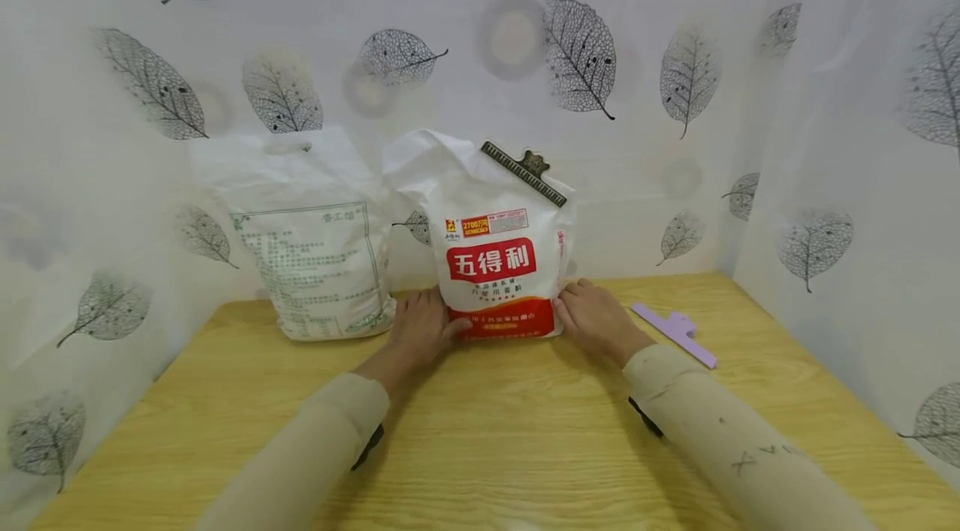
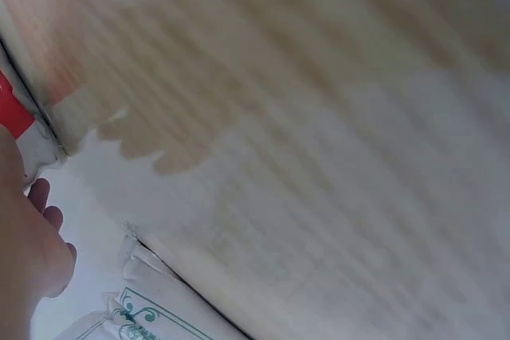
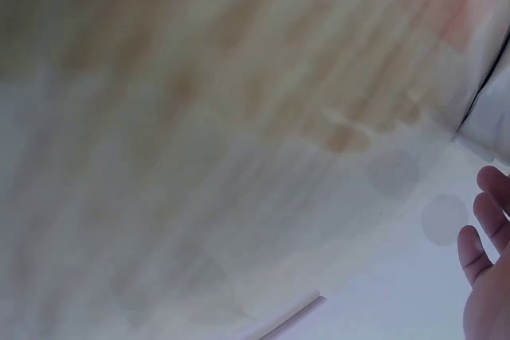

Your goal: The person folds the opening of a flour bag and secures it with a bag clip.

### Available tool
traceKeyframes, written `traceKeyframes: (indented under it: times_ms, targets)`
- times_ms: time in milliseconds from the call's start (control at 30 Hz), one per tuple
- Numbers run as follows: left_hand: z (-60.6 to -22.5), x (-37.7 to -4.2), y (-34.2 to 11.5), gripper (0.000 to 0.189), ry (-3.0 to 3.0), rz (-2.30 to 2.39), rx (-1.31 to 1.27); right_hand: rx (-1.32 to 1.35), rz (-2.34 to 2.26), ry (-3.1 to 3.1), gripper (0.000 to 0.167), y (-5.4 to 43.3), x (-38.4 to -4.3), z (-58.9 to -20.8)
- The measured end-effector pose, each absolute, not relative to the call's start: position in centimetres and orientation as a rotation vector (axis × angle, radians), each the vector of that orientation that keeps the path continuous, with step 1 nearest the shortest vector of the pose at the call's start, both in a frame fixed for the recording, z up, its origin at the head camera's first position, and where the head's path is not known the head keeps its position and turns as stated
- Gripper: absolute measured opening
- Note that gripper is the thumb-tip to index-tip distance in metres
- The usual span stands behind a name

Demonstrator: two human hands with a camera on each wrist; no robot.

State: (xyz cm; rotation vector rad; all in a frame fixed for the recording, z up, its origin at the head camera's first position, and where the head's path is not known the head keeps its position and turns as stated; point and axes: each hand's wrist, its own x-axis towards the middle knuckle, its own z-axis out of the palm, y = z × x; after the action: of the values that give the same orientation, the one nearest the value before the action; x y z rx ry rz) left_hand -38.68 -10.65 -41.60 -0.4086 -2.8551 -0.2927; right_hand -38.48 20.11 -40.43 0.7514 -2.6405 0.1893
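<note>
A white and red bag of flour (image 1: pixel 501 264) stands upright on the wooden table, close to the back wall. A dark, bear-topped sealing clip (image 1: pixel 525 172) sits aslant across its folded top right corner. My left hand (image 1: pixel 422 323) holds the bag's lower left side, its thumb over the red front. At the lower right side my right hand (image 1: pixel 596 316) grips the bag, thumb near the front edge. In the left wrist view the left hand's fingers (image 2: pixel 54 216) show beside the bag; the right wrist view shows the right hand's fingers (image 3: pixel 490 216) partly bent.
To the left stands a larger white bag (image 1: pixel 318 264) with green print and a handle hole. A lilac sealing clip (image 1: pixel 678 333) lies on the table (image 1: pixel 510 439) right of the right hand. Leaf-patterned covering (image 1: pixel 480 122) lines the walls behind and at both sides.
</note>
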Motion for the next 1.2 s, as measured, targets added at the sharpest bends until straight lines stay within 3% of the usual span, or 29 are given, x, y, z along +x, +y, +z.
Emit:
traceKeyframes:
  times_ms: [500, 867, 1200]
  targets:
    - [-41.2, -40.7, -9.7, 0.073, -2.852, -0.102, -0.34, 0.581, 0.307, -2.803, 0.048, 19.8, -40.4, -39.2]
    - [-43.6, -38.2, -9.9, 0.07, -2.973, -0.196, -0.273, 0.461, 0.233, -2.914, 0.052, 19.4, -37.9, -42.3]
    - [-41.9, -39.0, -10.2, 0.056, -2.926, -0.211, -0.278, 0.336, 0.522, -2.939, 0.056, 19.3, -39.2, -40.1]
